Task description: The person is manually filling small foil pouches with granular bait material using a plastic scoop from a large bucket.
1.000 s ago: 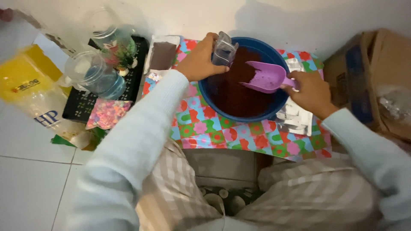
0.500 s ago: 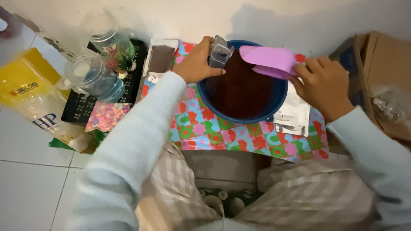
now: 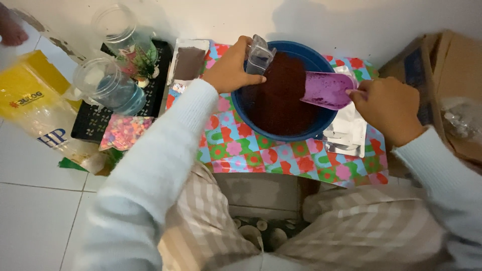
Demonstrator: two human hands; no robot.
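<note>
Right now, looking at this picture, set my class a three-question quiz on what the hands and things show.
1. True or false: the blue basin holds dark brown powder.
2. Which hand holds the pink scoop?
A left
B right
3. Fill in: the left hand holds a small clear ___ at the basin's rim.

Key: 1 true; 2 B, the right hand; 3 pouch.

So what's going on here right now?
A person sits at a blue bowl of dark brown powder on a patterned mat. The left hand holds a small clear pouch open at the bowl's rim. The right hand holds a purple scoop over the powder. Silver pouches lie beside the bowl, and clear jars stand on a black tray to the left.
</note>
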